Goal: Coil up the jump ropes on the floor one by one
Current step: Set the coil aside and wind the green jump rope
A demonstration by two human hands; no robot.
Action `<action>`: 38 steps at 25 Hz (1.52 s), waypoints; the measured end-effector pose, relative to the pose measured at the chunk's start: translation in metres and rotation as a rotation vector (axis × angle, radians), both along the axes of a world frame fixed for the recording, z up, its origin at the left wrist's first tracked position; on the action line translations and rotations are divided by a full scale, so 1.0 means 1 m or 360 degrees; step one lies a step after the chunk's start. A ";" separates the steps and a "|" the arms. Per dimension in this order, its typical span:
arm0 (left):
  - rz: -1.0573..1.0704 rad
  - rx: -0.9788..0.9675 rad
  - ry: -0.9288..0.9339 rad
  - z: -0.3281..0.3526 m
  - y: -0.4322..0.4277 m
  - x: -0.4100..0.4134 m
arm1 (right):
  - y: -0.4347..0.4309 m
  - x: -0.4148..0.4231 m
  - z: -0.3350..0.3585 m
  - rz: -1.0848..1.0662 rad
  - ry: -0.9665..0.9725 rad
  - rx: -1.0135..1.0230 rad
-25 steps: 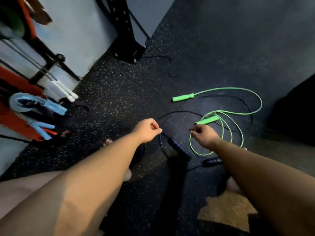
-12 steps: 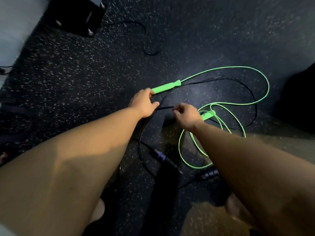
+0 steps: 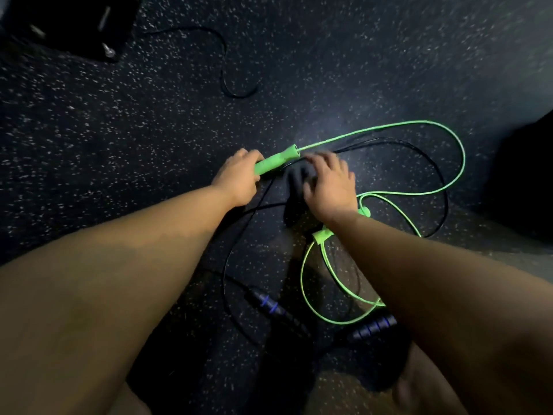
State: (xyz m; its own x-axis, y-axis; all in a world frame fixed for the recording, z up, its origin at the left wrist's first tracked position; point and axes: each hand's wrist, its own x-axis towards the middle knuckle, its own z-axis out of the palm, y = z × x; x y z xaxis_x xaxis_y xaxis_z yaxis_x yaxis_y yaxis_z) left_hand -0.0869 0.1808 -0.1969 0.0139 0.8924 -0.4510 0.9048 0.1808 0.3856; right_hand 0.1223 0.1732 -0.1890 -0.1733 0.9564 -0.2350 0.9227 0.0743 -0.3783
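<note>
A bright green jump rope (image 3: 449,136) lies in loose loops on the dark speckled floor. My left hand (image 3: 239,175) is closed around one green handle (image 3: 276,160). My right hand (image 3: 329,181) hovers just right of it with fingers spread, blurred, holding nothing that I can make out. The second green handle (image 3: 323,235) lies partly under my right wrist. A black jump rope with blue-ringed handles (image 3: 269,305) (image 3: 374,326) lies nearer me, its cord (image 3: 227,265) tangled with the green one.
The black bolted base of a rack (image 3: 74,25) stands at the top left. A loose black cord loop (image 3: 227,79) lies beyond my hands. A dark mass (image 3: 523,181) fills the right edge. My bare foot (image 3: 419,384) is at the bottom right.
Both hands reached forward. My left hand closed on the green handle it was touching before. My right hand let go of the black cord and opened near the handle's tip.
</note>
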 end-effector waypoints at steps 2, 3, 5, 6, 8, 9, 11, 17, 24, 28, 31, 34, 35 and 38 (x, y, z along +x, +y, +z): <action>-0.0005 -0.0019 -0.0115 0.019 -0.012 -0.009 | 0.009 0.005 0.012 0.0007 -0.0081 0.0075; -0.0035 -0.0031 -0.0139 0.033 -0.018 -0.013 | 0.012 0.006 0.022 0.0045 -0.0094 0.0107; -0.0061 -0.0100 -0.0176 0.063 -0.031 -0.020 | 0.013 0.006 0.043 0.0140 -0.0066 0.0259; -0.0066 -0.0152 -0.0188 0.078 -0.038 -0.023 | 0.009 0.005 0.058 0.0129 0.0008 0.0372; -0.0100 -0.0216 -0.0186 0.105 -0.053 -0.030 | 0.003 0.006 0.084 -0.0041 0.0259 0.0480; -0.0106 -0.0211 -0.0195 0.123 -0.062 -0.032 | -0.003 0.007 0.100 -0.0095 0.0375 0.0459; -0.0097 -0.0163 -0.0247 0.163 -0.077 -0.035 | -0.019 0.009 0.126 0.0114 0.0359 0.0379; -0.0335 -0.0095 0.0148 0.266 -0.123 -0.046 | -0.075 0.010 0.192 0.0453 -0.0092 0.0518; -0.0110 0.0069 -0.0249 0.360 -0.180 -0.036 | -0.119 -0.014 0.319 0.0695 0.0359 0.0201; 0.0061 0.0196 -0.0870 0.385 -0.196 -0.015 | -0.128 -0.013 0.383 0.0843 0.0520 0.0306; 0.0072 0.0227 -0.0980 0.400 -0.195 -0.015 | -0.119 0.014 0.397 0.0603 0.0836 0.0020; 0.0087 0.0146 -0.1105 0.410 -0.194 -0.012 | -0.119 0.029 0.391 0.0424 0.1073 -0.0078; 0.0139 0.0038 -0.1237 0.410 -0.193 -0.006 | -0.120 0.024 0.389 0.0433 0.1110 -0.0048; 0.0331 -0.0234 -0.1543 0.413 -0.189 0.012 | -0.122 -0.008 0.393 0.0602 0.1224 0.0007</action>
State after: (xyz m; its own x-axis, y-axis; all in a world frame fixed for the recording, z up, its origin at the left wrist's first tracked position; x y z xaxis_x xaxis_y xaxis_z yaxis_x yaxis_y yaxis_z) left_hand -0.0754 -0.0086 0.2159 0.2843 0.8552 -0.4333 0.1563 0.4046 0.9011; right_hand 0.1140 0.0512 0.2038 -0.5907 0.8027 0.0822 0.3225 0.3283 -0.8878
